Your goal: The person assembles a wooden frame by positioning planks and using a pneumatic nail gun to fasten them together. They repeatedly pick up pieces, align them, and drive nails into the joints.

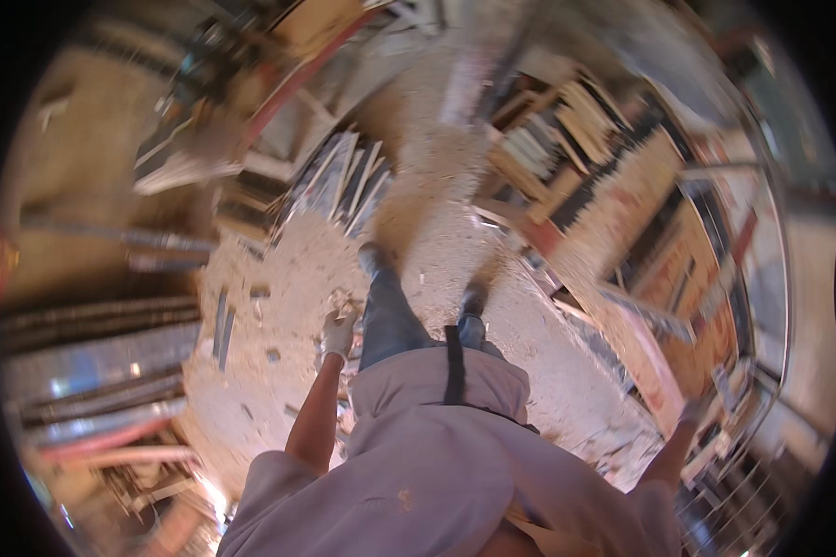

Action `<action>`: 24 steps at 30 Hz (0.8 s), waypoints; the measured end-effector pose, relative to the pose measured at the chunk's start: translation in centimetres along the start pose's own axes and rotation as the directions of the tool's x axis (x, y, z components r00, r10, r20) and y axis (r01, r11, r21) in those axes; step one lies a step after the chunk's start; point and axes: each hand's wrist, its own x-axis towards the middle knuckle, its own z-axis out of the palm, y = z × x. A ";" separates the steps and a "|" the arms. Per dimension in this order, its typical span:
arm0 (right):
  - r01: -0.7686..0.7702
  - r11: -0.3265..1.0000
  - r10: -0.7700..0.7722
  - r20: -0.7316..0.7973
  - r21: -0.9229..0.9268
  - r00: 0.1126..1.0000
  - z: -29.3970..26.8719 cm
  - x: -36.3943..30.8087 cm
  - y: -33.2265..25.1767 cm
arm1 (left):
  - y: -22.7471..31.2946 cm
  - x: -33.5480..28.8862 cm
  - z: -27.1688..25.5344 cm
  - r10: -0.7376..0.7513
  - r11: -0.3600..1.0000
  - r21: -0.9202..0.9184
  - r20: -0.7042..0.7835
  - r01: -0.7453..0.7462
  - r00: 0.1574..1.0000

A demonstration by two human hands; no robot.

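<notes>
Gloved left hand (337,338) seen at eight o'clock above littered floor (260,408), right hand (691,411) blurred at four o'clock, seemingly near a pinkish wooden board (658,364), opening and any hold of both hands' fingers cannot be told.

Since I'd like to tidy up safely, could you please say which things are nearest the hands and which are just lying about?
Nearest the hands:
left hand: gloved, above the littered floor; anything held is unclear
right hand: blurred, apparently beside the pinkish board

Just lying about:
thin pale strips, ahead
wood pieces, upper right
dark strips, left
</notes>
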 end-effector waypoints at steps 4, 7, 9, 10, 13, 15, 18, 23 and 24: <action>-0.116 0.970 0.144 0.122 -0.211 0.982 7.9 -5.9 9.8 | 0.9 -0.2 -1.8 -0.071 0.996 -0.049 -0.056 0.068 0.996; -0.443 0.862 0.459 0.751 -0.247 0.474 10.6 -9.4 15.8 | -2.1 3.1 -1.3 -0.150 0.988 -0.031 0.034 0.151 0.988; -0.194 0.830 0.447 0.417 -0.523 0.792 27.1 -20.8 19.2 | 2.3 3.8 -4.6 -0.107 0.988 -0.124 -0.077 0.097 0.991; -0.126 0.826 0.419 0.450 -0.549 0.789 32.0 -25.9 18.2 | 2.5 5.9 -5.5 -0.075 0.990 -0.122 -0.079 0.066 0.994; 0.114 0.803 0.351 0.618 -0.585 0.703 45.4 -37.2 15.2 | 0.1 8.6 -7.9 -0.104 0.979 -0.182 -0.053 0.092 0.993; 0.216 0.775 0.365 0.699 -0.594 0.615 52.4 -40.8 15.0 | -0.3 10.3 -9.4 -0.206 0.932 -0.302 0.010 0.199 0.979; 0.452 0.687 0.356 0.806 -0.568 0.472 62.1 -47.6 15.0 | 1.3 11.0 -12.3 -0.238 0.925 -0.318 -0.051 0.210 0.970; 0.782 0.451 0.460 0.863 -0.431 0.210 74.7 -53.4 21.9 | -0.3 11.5 -14.3 -0.194 0.939 -0.329 -0.272 0.098 0.942; 0.896 0.373 0.394 0.915 -0.242 0.083 76.3 -54.8 23.3 | -1.9 11.4 -13.7 -0.234 0.928 -0.353 -0.294 0.122 0.927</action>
